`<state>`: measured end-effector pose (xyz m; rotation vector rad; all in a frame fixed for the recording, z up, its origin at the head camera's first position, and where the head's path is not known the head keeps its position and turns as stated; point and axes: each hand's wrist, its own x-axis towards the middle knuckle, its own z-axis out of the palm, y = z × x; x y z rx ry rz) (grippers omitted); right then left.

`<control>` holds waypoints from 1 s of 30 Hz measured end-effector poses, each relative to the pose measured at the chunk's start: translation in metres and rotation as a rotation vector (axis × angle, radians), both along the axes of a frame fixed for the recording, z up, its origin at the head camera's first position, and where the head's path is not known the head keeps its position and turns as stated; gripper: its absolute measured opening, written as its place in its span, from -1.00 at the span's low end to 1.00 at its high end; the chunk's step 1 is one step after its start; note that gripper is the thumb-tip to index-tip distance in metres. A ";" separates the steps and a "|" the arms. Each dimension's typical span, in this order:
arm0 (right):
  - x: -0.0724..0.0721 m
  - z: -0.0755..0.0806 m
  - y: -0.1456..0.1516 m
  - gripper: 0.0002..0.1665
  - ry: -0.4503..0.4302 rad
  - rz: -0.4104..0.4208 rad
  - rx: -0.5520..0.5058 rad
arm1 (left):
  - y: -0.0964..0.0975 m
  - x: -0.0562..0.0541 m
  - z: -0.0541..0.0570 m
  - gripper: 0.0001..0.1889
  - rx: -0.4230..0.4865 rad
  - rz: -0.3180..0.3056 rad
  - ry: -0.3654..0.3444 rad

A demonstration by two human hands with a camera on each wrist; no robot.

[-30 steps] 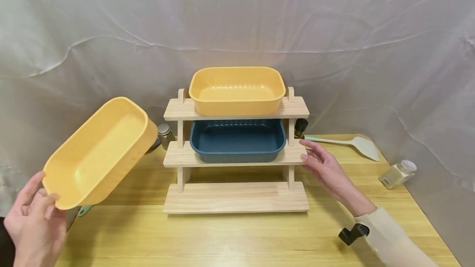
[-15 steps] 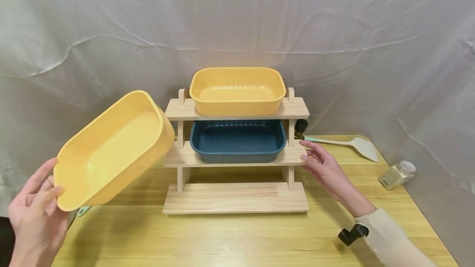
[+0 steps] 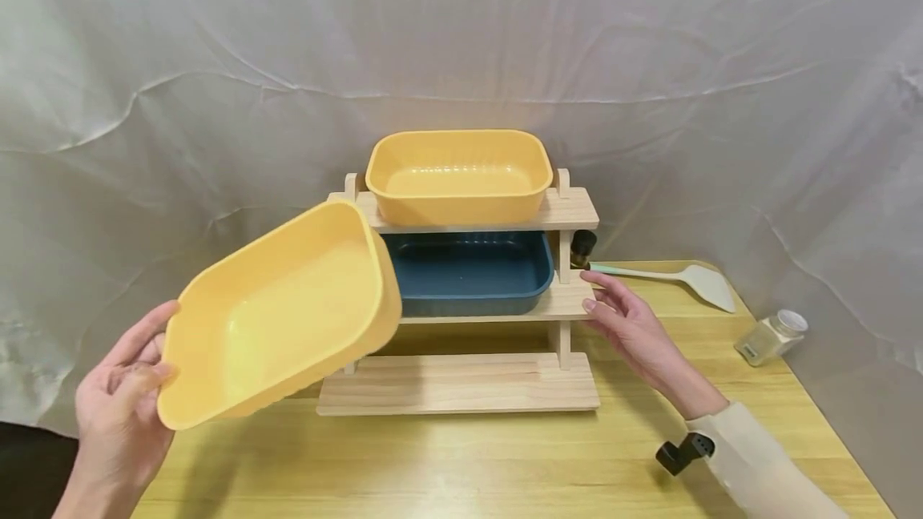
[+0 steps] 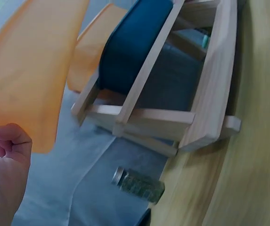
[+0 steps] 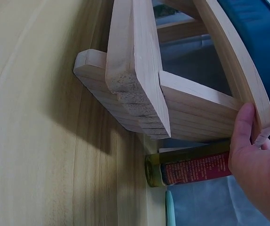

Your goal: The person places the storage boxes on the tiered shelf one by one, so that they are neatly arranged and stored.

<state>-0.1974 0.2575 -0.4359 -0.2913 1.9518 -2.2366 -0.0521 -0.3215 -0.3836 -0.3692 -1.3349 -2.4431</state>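
My left hand (image 3: 126,407) pinches one end of a yellow plastic bin (image 3: 281,307), held tilted above the table in front of the left side of a three-tier wooden rack (image 3: 461,387). In the left wrist view the thumb of that hand presses on the wall of the same bin (image 4: 28,70). With thumb and fingers, my right hand (image 3: 638,335) grips the right end of the rack's middle board (image 5: 241,61). A second yellow bin (image 3: 461,208) sits on the top board, and a dark blue bin (image 3: 476,271) on the middle one, partly hidden by the held bin.
Behind the rack on the right stands a bottle with a red label (image 5: 196,167). A white spatula (image 3: 707,287) and a clear jar with a pale lid (image 3: 771,337) lie farther right. A spice jar (image 4: 139,184) stands behind the rack's left side. Grey sheeting (image 3: 461,30) hangs behind.
My left hand has carried the yellow bin to the right, so it now overlaps the rack's left side and part of the blue bin. My right hand has stayed on the middle board.
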 end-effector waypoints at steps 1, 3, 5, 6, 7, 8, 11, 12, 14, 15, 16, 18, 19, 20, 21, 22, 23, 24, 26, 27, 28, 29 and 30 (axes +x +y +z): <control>0.000 0.000 0.000 -0.43 0.001 0.001 0.000 | 0.003 -0.001 -0.001 -0.33 -0.008 -0.006 -0.002; 0.000 0.000 -0.001 -0.43 0.005 0.003 0.000 | 0.007 -0.004 -0.005 -0.32 0.018 -0.052 0.025; -0.001 0.000 -0.001 -0.43 0.005 0.002 0.001 | 0.012 -0.006 -0.009 -0.32 0.027 -0.085 0.045; -0.001 -0.001 0.000 -0.43 0.006 0.003 0.004 | 0.015 -0.007 -0.011 -0.31 0.050 -0.120 0.061; -0.001 -0.002 0.000 -0.43 0.007 0.003 0.007 | 0.018 -0.008 -0.012 -0.31 0.045 -0.129 0.063; -0.001 -0.002 0.001 -0.42 0.006 0.004 0.010 | 0.020 -0.009 -0.014 -0.31 0.062 -0.159 0.075; -0.001 -0.003 0.002 -0.40 0.006 0.007 0.019 | 0.030 -0.011 -0.018 -0.31 0.046 -0.197 0.083; -0.002 -0.004 0.002 -0.39 0.008 0.008 0.022 | 0.033 -0.011 -0.019 -0.30 0.026 -0.204 0.085; -0.002 -0.004 0.002 -0.37 0.009 0.007 0.024 | 0.039 -0.012 -0.020 -0.29 -0.015 -0.213 0.092; -0.002 -0.004 0.002 -0.37 0.010 0.006 0.024 | 0.043 -0.013 -0.021 -0.29 -0.040 -0.213 0.099; -0.002 -0.004 0.002 -0.37 0.010 0.005 0.025 | 0.046 -0.014 -0.021 -0.28 -0.060 -0.214 0.108; -0.002 -0.004 0.002 -0.37 0.010 0.005 0.026 | 0.052 -0.014 -0.023 -0.27 -0.101 -0.218 0.131; -0.002 -0.004 0.002 -0.36 0.009 0.005 0.026 | 0.055 -0.014 -0.023 -0.27 -0.113 -0.223 0.140; -0.002 -0.004 0.002 -0.36 0.010 0.006 0.027 | 0.057 -0.013 -0.024 -0.27 -0.127 -0.227 0.153; -0.002 -0.004 0.001 -0.36 0.010 0.007 0.025 | 0.060 -0.013 -0.025 -0.26 -0.135 -0.235 0.164; -0.002 -0.004 0.001 -0.36 0.011 0.008 0.024 | 0.062 -0.012 -0.026 -0.26 -0.142 -0.245 0.173; -0.002 -0.005 0.002 -0.37 0.012 0.007 0.022 | 0.064 -0.011 -0.026 -0.26 -0.148 -0.253 0.177; -0.002 -0.005 0.002 -0.37 0.014 0.007 0.021 | 0.066 -0.011 -0.027 -0.26 -0.154 -0.260 0.180; -0.002 -0.004 0.002 -0.37 0.018 0.007 0.019 | 0.070 -0.009 -0.030 -0.26 -0.162 -0.280 0.181; -0.002 -0.004 0.002 -0.37 0.018 0.008 0.018 | 0.072 -0.008 -0.031 -0.26 -0.169 -0.288 0.177; -0.002 -0.004 0.002 -0.38 0.020 0.008 0.018 | 0.075 -0.008 -0.032 -0.26 -0.179 -0.292 0.172; -0.002 -0.003 0.001 -0.38 0.020 0.009 0.018 | 0.077 -0.007 -0.034 -0.27 -0.191 -0.296 0.165; -0.002 -0.003 0.001 -0.38 0.022 0.010 0.018 | 0.079 -0.006 -0.035 -0.27 -0.209 -0.296 0.154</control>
